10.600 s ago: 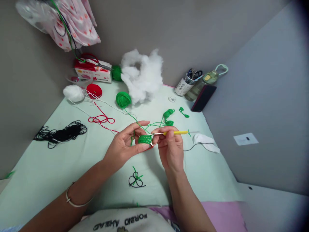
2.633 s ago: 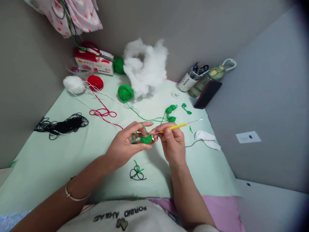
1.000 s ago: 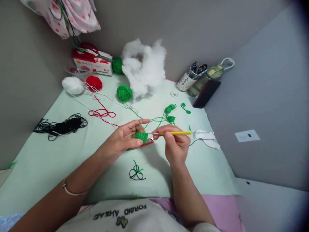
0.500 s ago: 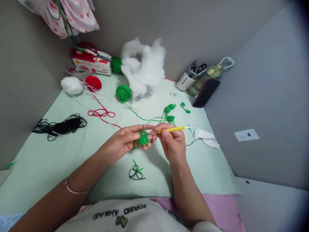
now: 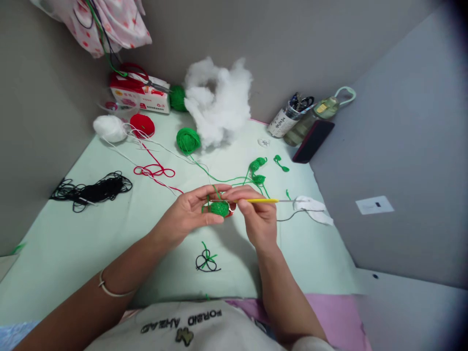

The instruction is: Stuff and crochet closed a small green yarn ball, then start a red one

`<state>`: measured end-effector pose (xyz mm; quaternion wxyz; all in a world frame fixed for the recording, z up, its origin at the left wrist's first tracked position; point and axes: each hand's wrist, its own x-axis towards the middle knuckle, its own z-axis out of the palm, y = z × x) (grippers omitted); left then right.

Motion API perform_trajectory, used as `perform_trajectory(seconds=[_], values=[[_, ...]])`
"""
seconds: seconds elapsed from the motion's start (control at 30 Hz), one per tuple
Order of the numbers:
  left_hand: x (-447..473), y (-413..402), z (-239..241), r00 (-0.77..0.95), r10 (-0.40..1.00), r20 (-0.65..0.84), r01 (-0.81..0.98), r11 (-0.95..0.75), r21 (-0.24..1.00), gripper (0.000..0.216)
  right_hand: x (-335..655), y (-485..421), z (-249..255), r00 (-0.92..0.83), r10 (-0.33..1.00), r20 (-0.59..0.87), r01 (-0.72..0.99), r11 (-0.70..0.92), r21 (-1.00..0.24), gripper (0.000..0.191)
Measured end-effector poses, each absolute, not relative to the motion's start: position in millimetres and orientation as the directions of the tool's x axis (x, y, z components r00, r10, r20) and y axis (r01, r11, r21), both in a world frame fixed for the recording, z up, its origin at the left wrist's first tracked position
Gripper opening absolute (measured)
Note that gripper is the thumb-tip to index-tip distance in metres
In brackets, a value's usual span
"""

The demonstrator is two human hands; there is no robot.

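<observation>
1 green crocheted piece [image 5: 220, 209], at the centre of the clock, 12 toward the far wall: pinched between thumb and fingers of the left hand [image 5: 185, 212]. 1 yellow-handled hook [image 5: 261, 200], 3 o'clock: gripped pencil-fashion by the right hand [image 5: 258, 214], its tip at the piece's upper edge, exact stitch too small to tell. 1 green strand [image 5: 216, 191], 12 o'clock, over the left fingers. 1 red object [image 5: 231, 212], 3 o'clock, mostly hidden behind the piece. Risks, as judged: a slack strand could slip off the hook; a hurried pull could split the yarn; a loosened pinch could let the piece twist. Surroundings: 1 green yarn ball [image 5: 188, 141], 11 o'clock; its line runs near the crocheted parts [image 5: 258, 170], between 1 and 2 o'clock, and could snag there. 1 heap of white stuffing [image 5: 219, 105], 12 o'clock. 1 white yarn ball [image 5: 109, 128], 10 o'clock, its threads crossing the red yarn [image 5: 142, 126]. 1 black hank [image 5: 97, 191], 9 o'clock. 1 phone [image 5: 313, 141], 2 o'clock. 1 white piece [image 5: 310, 209], 3 o'clock, partly crossed by the hook's rear end. Thread scraps [image 5: 207, 261], 6 o'clock.
</observation>
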<state>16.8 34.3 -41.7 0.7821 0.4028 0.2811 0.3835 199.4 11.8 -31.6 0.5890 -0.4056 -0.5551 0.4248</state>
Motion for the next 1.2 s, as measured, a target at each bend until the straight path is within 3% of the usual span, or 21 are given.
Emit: perform_trajectory(seconds=[0.1, 0.3, 0.43, 0.63, 0.83, 1.03, 1.2], values=[[20.4, 31.2, -38.3, 0.479, 0.867, -0.141, -0.283, 0.304, 0.909, 0.057, 196.2, 10.3, -33.1, 0.031, 0.935, 0.353, 0.039, 0.352, -0.935, 0.015], [22.4, 25.9, -31.6, 0.379, 0.923, -0.069, -0.180, 0.146, 0.973, 0.037, 200.6, 11.8, -36.8, 0.006, 0.979, 0.203, -0.168, 0.201, -0.965, 0.020], [21.4, 25.6, -33.4, 0.378, 0.925, -0.029, -0.136, 0.087, 0.987, 0.032, 203.6, 13.0, -34.8, 0.000, 0.989, 0.151, -0.186, 0.148, -0.971, 0.026], [21.2, 29.5, -37.4, 0.371, 0.929, -0.001, -0.068, 0.028, 0.997, 0.043, 209.0, 11.0, -28.6, -0.079, 0.973, 0.217, -0.139, 0.205, -0.969, 0.024], [22.6, 30.8, -42.8, 0.331, 0.944, 0.009, -0.006, -0.008, 1.000, 0.043, 207.3, 5.6, -27.8, -0.102, 0.906, 0.412, 0.164, 0.423, -0.891, 0.019], [22.7, 30.6, -42.0, 0.353, 0.936, -0.007, -0.064, 0.031, 0.997, 0.045, 209.4, 6.4, -27.4, -0.087, 0.929, 0.360, 0.023, 0.363, -0.931, 0.022], [22.0, 31.4, -42.6, 0.369, 0.929, 0.014, -0.079, 0.016, 0.997, 0.046, 212.1, 6.9, -29.3, -0.096, 0.936, 0.337, 0.044, 0.343, -0.938, 0.021]])
